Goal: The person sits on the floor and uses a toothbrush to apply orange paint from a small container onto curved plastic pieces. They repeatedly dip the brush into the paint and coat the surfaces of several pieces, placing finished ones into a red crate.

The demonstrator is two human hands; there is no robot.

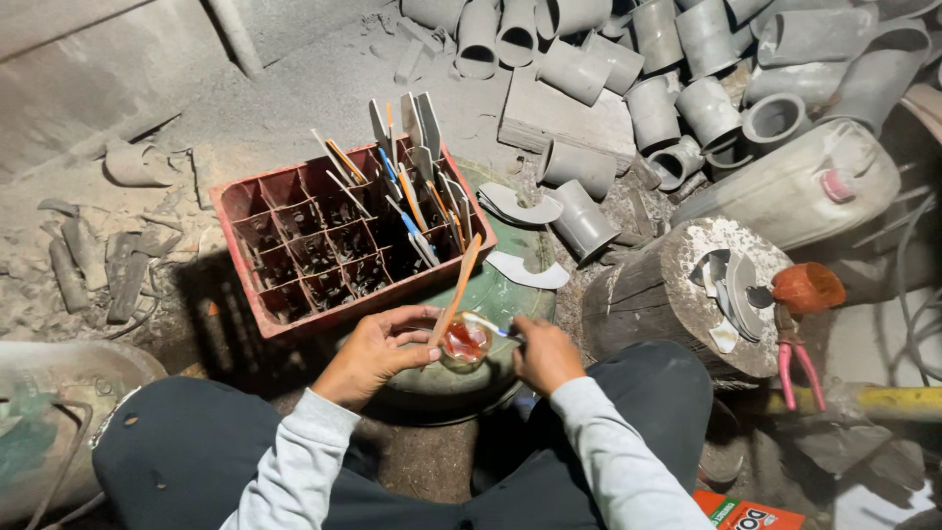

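Observation:
My left hand grips a small clear cup holding red-orange liquid, with a long orange stick leaning out of it. My right hand pinches a thin blue-and-white tool whose tip dips into the cup. Both hands hover over a round green disc between my knees. Just beyond stands a red compartment crate with several sticks and blades standing in its right cells.
A wooden stump at right carries grey shards, an orange lump and pink-handled pliers. Many grey pipe sections pile at the back, beside a dusty plastic jerrycan. Curved grey offcuts and dusty debris lie around.

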